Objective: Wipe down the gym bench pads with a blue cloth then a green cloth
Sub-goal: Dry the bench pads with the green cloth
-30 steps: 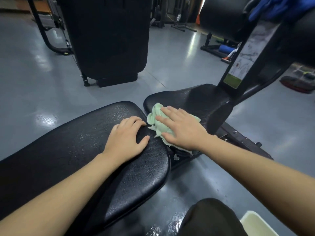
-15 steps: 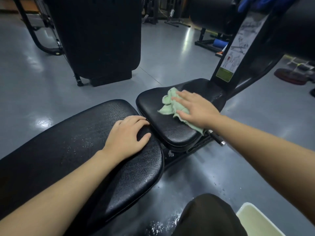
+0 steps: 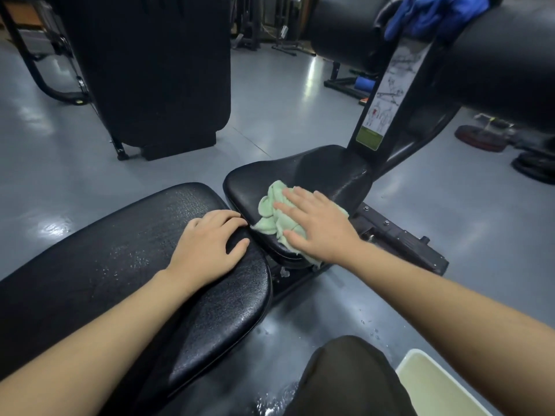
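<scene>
Two cloths in, you're on the last: flat right hand (image 3: 318, 228) presses green cloth (image 3: 271, 216) on the seat pad (image 3: 318, 172), blue cloth (image 3: 435, 13) set aside, left hand (image 3: 210, 244) resting loosely on the long pad (image 3: 105, 253)

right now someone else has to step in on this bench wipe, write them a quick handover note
Right hand: flat, fingers straight, pressing the green cloth onto the small seat pad.
Left hand: resting on the end of the long back pad, fingers loosely curved over its edge, holding nothing.
Blue cloth: draped over the upright post at the top, out of use.
Done: the blue pass looks finished; the back pad shows wet droplets.
Left: finish the green wipe on the seat pad; whether the back pad has had its green pass cannot be told.
</scene>
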`<state>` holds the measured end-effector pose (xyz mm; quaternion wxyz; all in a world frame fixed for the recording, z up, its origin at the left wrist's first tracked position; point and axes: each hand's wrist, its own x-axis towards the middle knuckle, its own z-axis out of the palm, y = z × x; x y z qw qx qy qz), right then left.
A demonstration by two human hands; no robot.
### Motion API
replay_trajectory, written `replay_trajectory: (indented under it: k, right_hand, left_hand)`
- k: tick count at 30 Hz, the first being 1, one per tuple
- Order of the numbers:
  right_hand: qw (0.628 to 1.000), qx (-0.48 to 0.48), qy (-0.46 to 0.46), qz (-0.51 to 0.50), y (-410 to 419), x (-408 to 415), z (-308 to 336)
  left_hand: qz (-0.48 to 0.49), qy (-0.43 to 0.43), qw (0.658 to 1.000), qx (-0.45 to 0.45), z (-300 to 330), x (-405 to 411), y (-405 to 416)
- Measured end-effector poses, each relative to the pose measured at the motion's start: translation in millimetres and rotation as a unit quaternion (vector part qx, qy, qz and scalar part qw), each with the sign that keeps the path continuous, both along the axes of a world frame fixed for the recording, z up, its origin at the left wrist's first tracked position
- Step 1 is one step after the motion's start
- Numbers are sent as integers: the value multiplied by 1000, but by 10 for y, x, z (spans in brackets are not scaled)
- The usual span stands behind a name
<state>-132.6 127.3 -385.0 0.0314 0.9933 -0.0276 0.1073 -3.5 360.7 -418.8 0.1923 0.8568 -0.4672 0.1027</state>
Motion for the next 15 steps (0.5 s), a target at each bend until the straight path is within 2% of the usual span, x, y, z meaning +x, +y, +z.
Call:
replay_trajectory:
  k: [7, 11, 15]
  right_hand:
    - [999, 6, -19, 47, -131, 7, -33]
    - [997, 62, -50, 4, -395, 76, 41]
    - [996, 64, -43, -47, -653, 175, 122]
  left_hand:
    - [2, -3, 1000, 2, -14, -4, 2]
    - [-3, -1, 1000, 6, -18, 2, -4]
    - [0, -5, 1000, 3, -11, 3, -3]
